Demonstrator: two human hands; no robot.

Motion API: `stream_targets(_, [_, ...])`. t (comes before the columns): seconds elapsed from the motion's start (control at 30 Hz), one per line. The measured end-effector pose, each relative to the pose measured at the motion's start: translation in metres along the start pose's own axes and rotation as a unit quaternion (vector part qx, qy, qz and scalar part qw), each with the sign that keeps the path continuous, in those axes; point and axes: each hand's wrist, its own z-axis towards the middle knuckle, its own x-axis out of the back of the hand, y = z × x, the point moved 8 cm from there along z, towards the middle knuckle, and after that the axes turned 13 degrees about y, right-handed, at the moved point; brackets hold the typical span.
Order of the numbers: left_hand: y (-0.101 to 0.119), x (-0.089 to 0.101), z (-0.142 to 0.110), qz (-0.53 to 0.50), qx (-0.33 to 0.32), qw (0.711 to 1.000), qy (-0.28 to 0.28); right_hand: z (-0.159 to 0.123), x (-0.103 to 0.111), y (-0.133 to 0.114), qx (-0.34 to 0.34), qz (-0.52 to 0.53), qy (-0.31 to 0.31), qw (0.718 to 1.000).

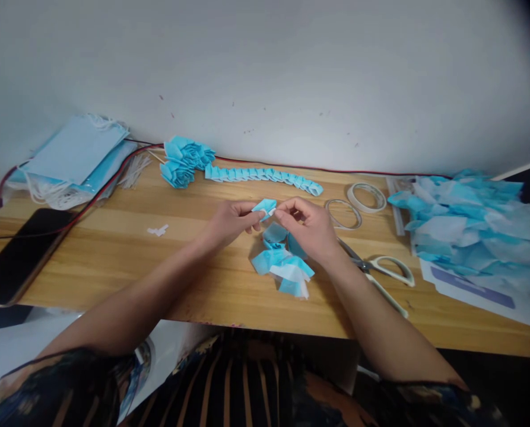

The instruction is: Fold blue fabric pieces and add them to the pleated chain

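My left hand (231, 222) and my right hand (309, 228) meet over the middle of the wooden table (113, 255). Both pinch a small folded blue piece (265, 207) between their fingertips, held just above the table. Under my hands lies a little heap of blue and white cut pieces (285, 267). Behind them a long pleated blue strip (265, 175) runs along the wall, ending at a blue fabric rose (184, 160) on the left.
Scissors (383, 274) with pale handles lie right of my right hand. Two tape rolls (356, 204) sit behind them. A big pile of blue scraps (469, 222) fills the right end. A stack of face masks (75, 157), a red cable and a dark phone (19, 255) occupy the left.
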Motion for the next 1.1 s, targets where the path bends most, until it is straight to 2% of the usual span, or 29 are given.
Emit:
stream_targets(0.27, [0.004,-0.005,-0.004,-0.036,0.008,0.999,-0.022,-0.002,0.003,-0.005,0.011,-0.008,0.036,0.999])
stream_targets(0.4, [0.002,-0.008,-0.003,-0.066,0.015,0.997,-0.032,-0.003,0.004,-0.011,0.048,-0.033,0.052,0.997])
stream_targets(0.53, [0.002,-0.010,-0.002,-0.083,0.012,0.996,-0.022,-0.006,0.002,-0.017,0.090,-0.058,0.058,0.993])
stream_targets(0.73, [0.005,-0.007,-0.001,-0.090,-0.005,0.996,0.023,-0.010,0.001,-0.029,0.161,-0.096,0.086,0.979])
stream_targets(0.8, [0.006,-0.005,-0.001,-0.085,-0.012,0.996,0.038,-0.008,0.007,-0.027,0.156,-0.110,0.115,0.975])
stream_targets(0.9, [0.009,-0.001,-0.001,-0.082,-0.013,0.995,0.053,-0.003,0.022,-0.016,0.089,-0.089,0.160,0.979])
stream_targets(0.97, [0.009,-0.001,-0.002,-0.090,-0.008,0.995,0.052,0.000,0.023,-0.007,0.044,-0.029,0.138,0.989])
stream_targets(1.1, [0.007,-0.003,-0.002,-0.097,-0.002,0.994,0.041,-0.002,-0.001,-0.004,-0.003,0.103,-0.001,0.995])
